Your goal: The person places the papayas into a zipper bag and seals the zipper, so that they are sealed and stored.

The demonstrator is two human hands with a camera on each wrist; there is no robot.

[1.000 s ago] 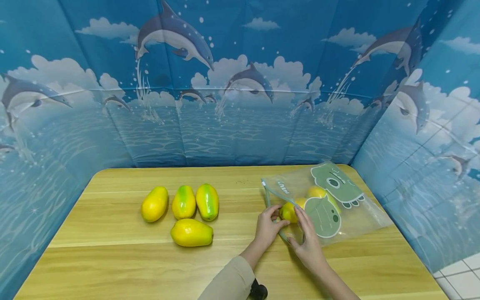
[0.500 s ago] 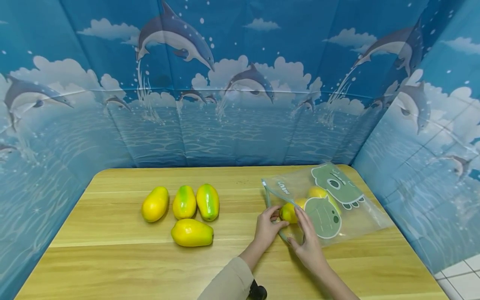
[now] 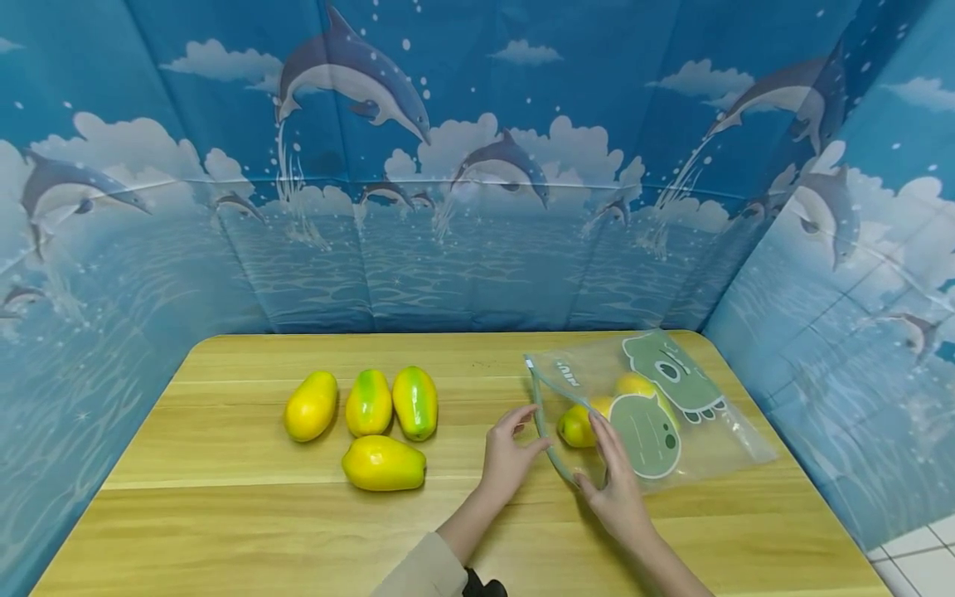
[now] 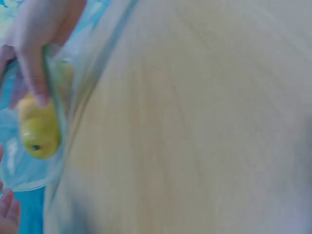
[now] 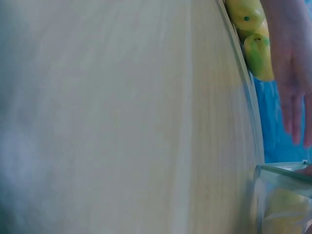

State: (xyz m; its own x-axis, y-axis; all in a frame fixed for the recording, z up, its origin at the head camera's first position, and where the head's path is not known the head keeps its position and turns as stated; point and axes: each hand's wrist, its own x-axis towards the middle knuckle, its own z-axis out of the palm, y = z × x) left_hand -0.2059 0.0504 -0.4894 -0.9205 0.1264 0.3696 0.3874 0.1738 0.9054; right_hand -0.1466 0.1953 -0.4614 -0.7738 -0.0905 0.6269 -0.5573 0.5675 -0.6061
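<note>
Fruit (image 3: 576, 426) already lies inside the bag (image 3: 645, 439) our right hand (image 3: 618, 497) grips, while four pieces (image 3: 384, 463) seem left outside, at nine o'clock from our empty, loose-fingered left hand (image 3: 510, 456).

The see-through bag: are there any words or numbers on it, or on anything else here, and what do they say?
"NIU" or maybe "MIU": white letters on the see-through bag, near its opening; too small and tilted to be sure.
Yellow-green fruits: no writing that I can read.
Table and dolphin backdrop: none that I can read.
</note>
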